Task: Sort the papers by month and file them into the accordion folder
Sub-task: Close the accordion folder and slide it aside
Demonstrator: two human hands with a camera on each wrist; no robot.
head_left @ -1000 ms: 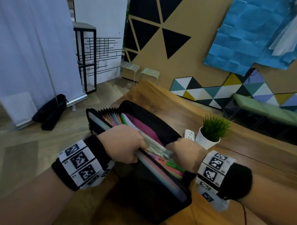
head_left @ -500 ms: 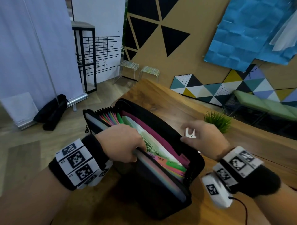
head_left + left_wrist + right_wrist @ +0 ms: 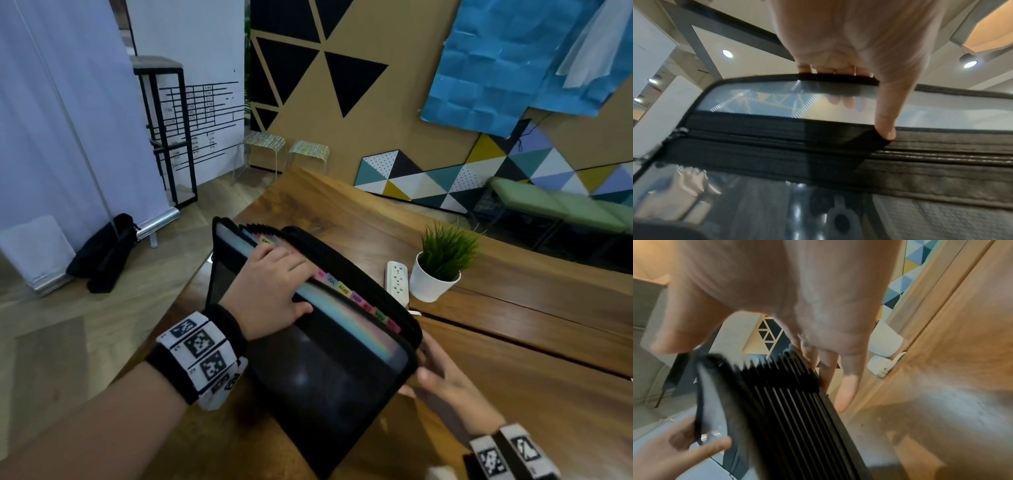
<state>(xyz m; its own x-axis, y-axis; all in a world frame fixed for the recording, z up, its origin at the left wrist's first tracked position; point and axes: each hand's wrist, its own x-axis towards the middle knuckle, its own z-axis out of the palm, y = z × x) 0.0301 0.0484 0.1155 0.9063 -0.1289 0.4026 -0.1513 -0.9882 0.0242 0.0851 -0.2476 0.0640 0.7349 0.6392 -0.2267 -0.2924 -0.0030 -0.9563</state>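
Observation:
The black accordion folder (image 3: 325, 377) stands tilted on the wooden table (image 3: 513, 342), its pleats pressed close together. Coloured month tabs (image 3: 342, 289) reading JUL and AUG show along its top. My left hand (image 3: 301, 291) grips the front top edge, fingers curled over into the folder and the thumb on the outside. The left wrist view shows that thumb (image 3: 887, 129) pressing the front flap (image 3: 777, 146). My right hand (image 3: 428, 373) lies at the folder's right end. Its fingers (image 3: 846, 386) lie straight along the back of the pleats (image 3: 789, 402). No loose paper shows.
A white pot with a green plant (image 3: 442, 267) and a white power strip (image 3: 399, 282) stand just behind the folder's right end. The table's left edge runs close beside the folder. A black bag (image 3: 109, 253) lies on the floor at left.
My right hand let go of the paper it was pushing into the folder, swung out right, then came down to the folder's right end. The folder closed up narrower and stands steeper.

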